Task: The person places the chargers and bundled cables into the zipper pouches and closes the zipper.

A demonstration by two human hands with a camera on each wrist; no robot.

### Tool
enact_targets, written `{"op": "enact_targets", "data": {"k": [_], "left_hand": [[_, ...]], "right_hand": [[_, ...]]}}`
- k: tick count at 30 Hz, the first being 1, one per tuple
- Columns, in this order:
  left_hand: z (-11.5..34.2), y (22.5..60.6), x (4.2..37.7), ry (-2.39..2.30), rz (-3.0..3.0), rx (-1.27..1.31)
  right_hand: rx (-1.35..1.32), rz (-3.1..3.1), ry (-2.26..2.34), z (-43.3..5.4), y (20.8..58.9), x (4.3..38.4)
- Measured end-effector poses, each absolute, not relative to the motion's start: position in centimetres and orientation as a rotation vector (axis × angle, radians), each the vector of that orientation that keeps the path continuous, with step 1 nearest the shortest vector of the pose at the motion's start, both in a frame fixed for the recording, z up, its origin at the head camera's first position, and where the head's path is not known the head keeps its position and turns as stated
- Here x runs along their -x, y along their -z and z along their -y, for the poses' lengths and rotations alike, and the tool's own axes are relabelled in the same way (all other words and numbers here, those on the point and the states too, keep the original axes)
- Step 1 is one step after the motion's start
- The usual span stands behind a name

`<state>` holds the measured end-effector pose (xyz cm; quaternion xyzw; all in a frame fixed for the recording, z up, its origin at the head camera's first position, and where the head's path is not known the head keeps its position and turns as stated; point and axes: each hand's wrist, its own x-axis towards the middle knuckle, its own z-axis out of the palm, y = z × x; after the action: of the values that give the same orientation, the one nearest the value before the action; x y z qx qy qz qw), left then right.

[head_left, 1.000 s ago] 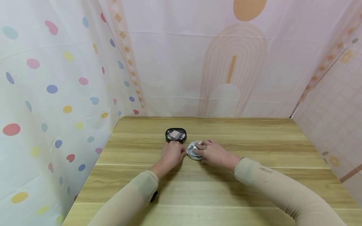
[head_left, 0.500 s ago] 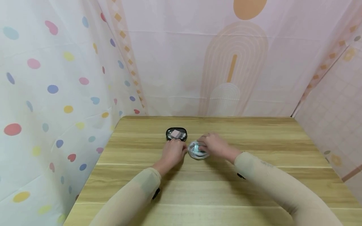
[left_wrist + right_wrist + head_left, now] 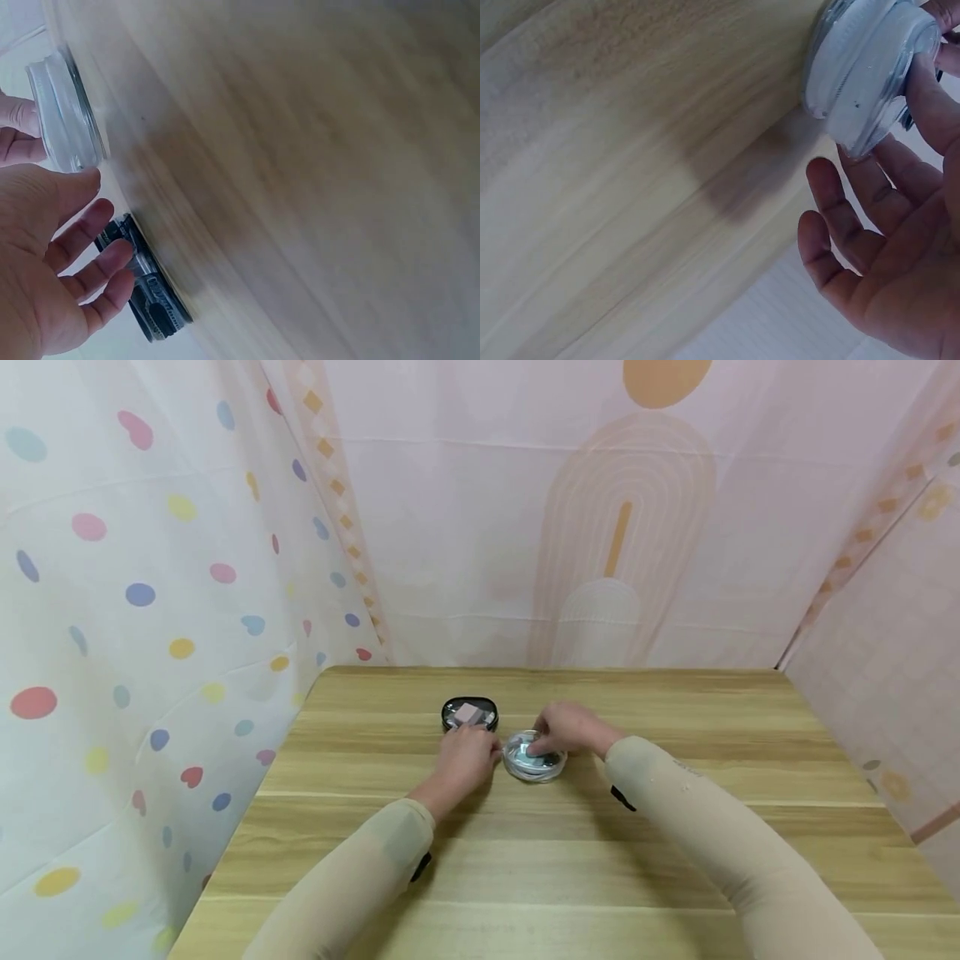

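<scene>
A round, clear zip case (image 3: pixel 534 767) with whitish sides lies near the middle of the wooden table, something pale blue and dark showing through its top. My right hand (image 3: pixel 572 727) grips its far right side. In the right wrist view, the right thumb (image 3: pixel 932 101) lies on the top face and fingers reach the edge. My left hand (image 3: pixel 467 760) is at the case's left edge, its thumb (image 3: pixel 79 187) against or very near the side. Its other fingers are loosely bent before a black-edged oval clear case (image 3: pixel 489 715), which shows a pale pink block inside.
The wooden table (image 3: pixel 525 877) runs back to a pale patterned curtain (image 3: pixel 450 527). A curtain with coloured dots (image 3: pixel 187 710) hangs on the left, another curtain (image 3: pixel 885 652) on the right.
My right hand has shifted from the top of the round case to its far right side. The round case has slid slightly right, and my left hand has followed a little.
</scene>
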<state>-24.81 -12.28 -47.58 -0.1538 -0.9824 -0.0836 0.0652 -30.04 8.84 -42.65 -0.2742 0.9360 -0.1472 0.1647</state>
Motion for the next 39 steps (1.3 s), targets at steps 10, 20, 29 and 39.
{"op": "enact_targets", "data": {"k": [10,20,29,39], "left_hand": [[12.2,47.6,24.6,0.244,2.981,0.448],[12.2,47.6,23.8,0.350,2.946,0.471],[12.1,47.8,24.0,0.374,2.946,0.443],[11.9,47.7,25.0,0.303,2.937,0.467]], "right_hand": [[0.687,-2.764,0.342,-9.0,43.1,29.2],[0.617,-2.875,0.229,-8.8,43.7,27.9],[0.950,-2.863,0.241,-9.6,44.3,27.2],[1.446,-2.682,0.110,-12.1,44.3,26.2]]}}
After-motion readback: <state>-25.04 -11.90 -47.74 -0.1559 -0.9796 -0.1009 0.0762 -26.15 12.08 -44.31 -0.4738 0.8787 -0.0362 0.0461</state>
